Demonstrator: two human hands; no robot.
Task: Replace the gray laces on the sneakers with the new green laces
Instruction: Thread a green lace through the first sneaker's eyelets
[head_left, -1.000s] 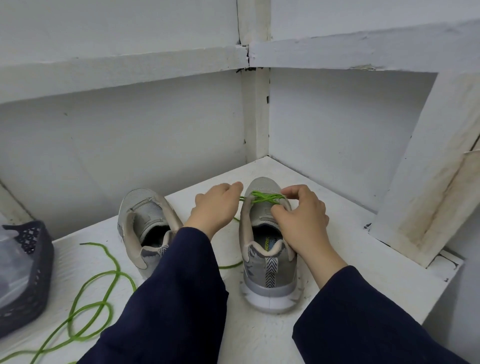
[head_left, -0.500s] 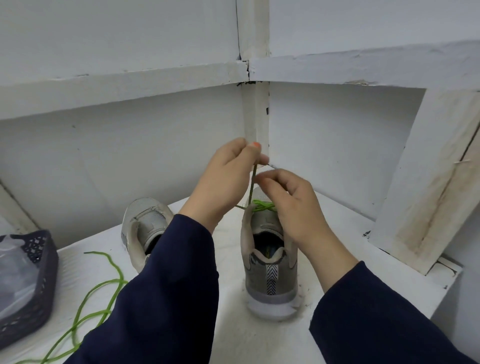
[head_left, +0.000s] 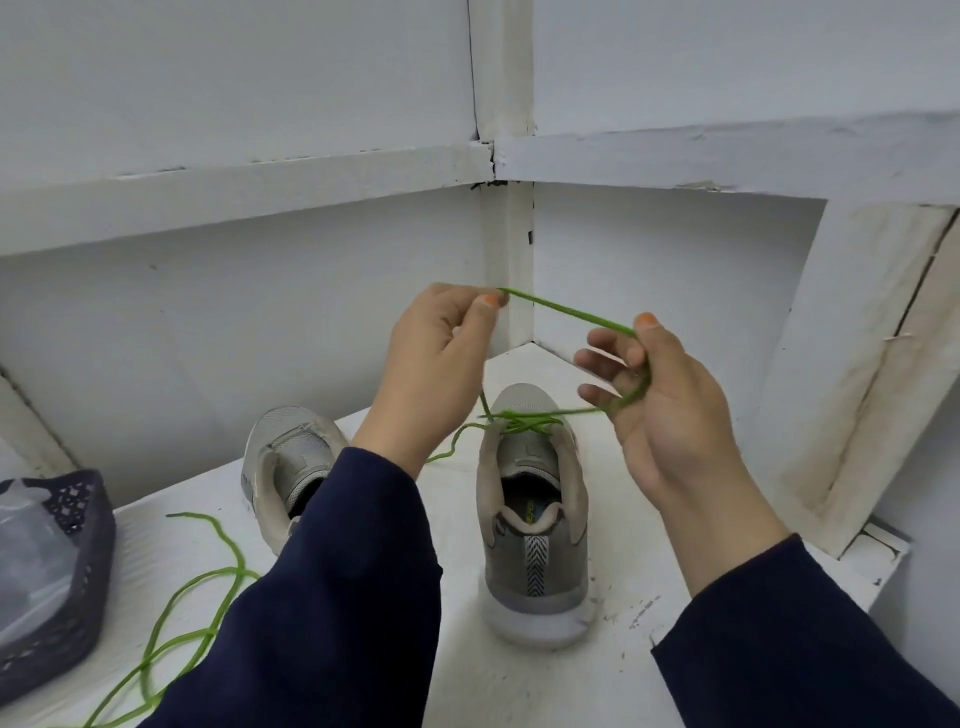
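- The left grip (head_left: 436, 358) is raised above the counter (head_left: 623, 545) and pinches a green lace (head_left: 566, 313) between thumb and forefinger
- The right grip (head_left: 662, 415) is at about the same height, palm turned toward the camera; its thumb presses the same lace against the forefinger, and its other fingers are loosely spread
- Between the two grips the lace runs as a nearly straight strand, sloping down to the right
- Past the right thumb the lace curves round that grip's fingers and comes back to the upper eyelets of the right sneaker (head_left: 535, 525), where green strands cross over the tongue
- Another strand drops from the left grip to the same eyelets, and a loose end trails onto the counter just left of this sneaker
- The right sneaker stands upright on its sole, heel toward the camera, below and between the grips
- The left sneaker (head_left: 291, 457) stands near it on the left, its heel partly hidden by the dark blue left sleeve (head_left: 337, 597)
- A second green lace (head_left: 208, 578) lies in loose curves on the counter at the lower left
- A dark perforated basket (head_left: 78, 587) sits at the far left edge with clear plastic (head_left: 26, 561) inside
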